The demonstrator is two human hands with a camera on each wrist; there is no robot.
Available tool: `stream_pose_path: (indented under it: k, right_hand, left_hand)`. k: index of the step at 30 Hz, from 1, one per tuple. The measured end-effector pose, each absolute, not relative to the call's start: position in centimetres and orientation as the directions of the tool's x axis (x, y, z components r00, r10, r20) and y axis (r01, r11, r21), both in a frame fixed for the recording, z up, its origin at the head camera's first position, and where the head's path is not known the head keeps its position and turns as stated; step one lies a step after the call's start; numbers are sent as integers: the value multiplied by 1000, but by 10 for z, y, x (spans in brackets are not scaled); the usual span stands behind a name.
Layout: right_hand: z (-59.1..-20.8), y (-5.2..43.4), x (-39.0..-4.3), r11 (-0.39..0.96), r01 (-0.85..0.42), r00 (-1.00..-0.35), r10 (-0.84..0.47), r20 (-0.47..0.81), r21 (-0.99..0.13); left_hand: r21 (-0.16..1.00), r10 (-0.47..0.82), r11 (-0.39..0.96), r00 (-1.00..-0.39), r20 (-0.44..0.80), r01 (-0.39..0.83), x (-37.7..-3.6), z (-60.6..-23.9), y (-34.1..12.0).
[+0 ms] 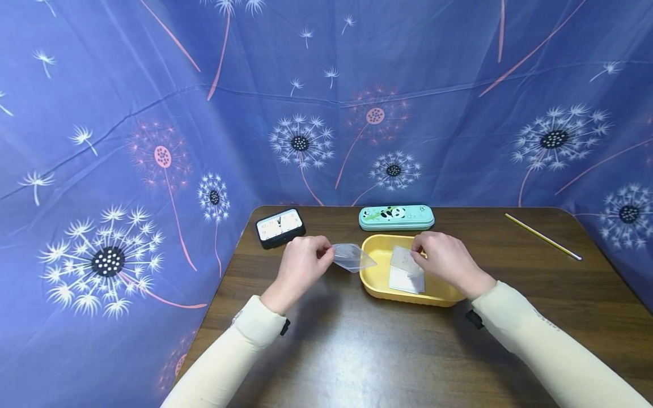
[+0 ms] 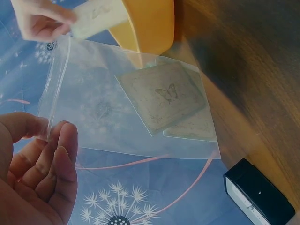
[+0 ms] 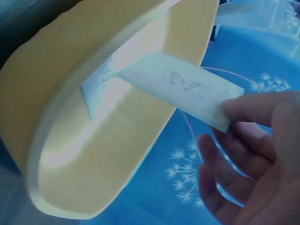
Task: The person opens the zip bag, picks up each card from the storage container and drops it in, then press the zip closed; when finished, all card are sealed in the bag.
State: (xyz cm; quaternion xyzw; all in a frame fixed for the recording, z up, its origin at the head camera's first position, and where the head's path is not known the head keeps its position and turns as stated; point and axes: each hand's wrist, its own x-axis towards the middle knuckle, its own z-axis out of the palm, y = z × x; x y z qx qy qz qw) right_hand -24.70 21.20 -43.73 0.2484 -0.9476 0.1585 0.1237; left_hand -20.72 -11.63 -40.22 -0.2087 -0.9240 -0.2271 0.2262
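My left hand (image 1: 306,258) pinches the zip edge of a clear zip bag (image 2: 93,103) left of a yellow basin (image 1: 377,277). Inside the bag lie square papers (image 2: 159,96), the top one printed with a butterfly. Over the basin, my right hand (image 1: 444,258) pinches the corner of a pale paper square (image 3: 183,86) between thumb and fingers; it too bears a butterfly print and is held tilted. Below it another white paper square (image 1: 406,281) rests in the basin. The bag's far corner overlaps the basin's left rim in the head view.
A black clock (image 1: 279,228) stands at the table's back left. Behind the basin is a mint pencil case (image 1: 397,217) with a panda on it. A yellow pencil (image 1: 543,237) lies at the right. Blue dandelion cloth (image 1: 439,85) hangs around the wooden table (image 1: 326,351).
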Motion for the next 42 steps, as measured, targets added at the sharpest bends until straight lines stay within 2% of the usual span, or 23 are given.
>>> stream_pose_path:
  k: [5,12,19,23,25,32,42]
  right_hand:
    - [-430,204,-243,787,-568,-777,-418,470,-239]
    - [-412,190,-231,683,-707,-584,-417,697,-183]
    - [-388,174,-214,572,-807,-446,-424,788,-148]
    - [-384,164,-206,501,-859,-360,-437,824,-110]
    - [-386,160,-203,474,-875,-337,-452,826,-97]
    - [-402,151,-201,471,-878,-343,-496,797,-85]
    - [-427,139,-209,538,-832,-455,-522,721,-136]
  left_hand:
    - [329,281,811,-815,507,484,-206,-402,-116]
    - [324,283,810,-811,512,488,-206,-402,-116]
    - [326,285,807,-808,516,492,-206,-403,-116]
    - [322,288,807,-805,519,496,-206,-403,-116]
    - [321,288,806,-803,521,497,-206,-404,-116]
    - [327,290,804,-807,515,497,-206,-404,-115]
    - [332,289,803,-811,509,494,-204,-403,-114]
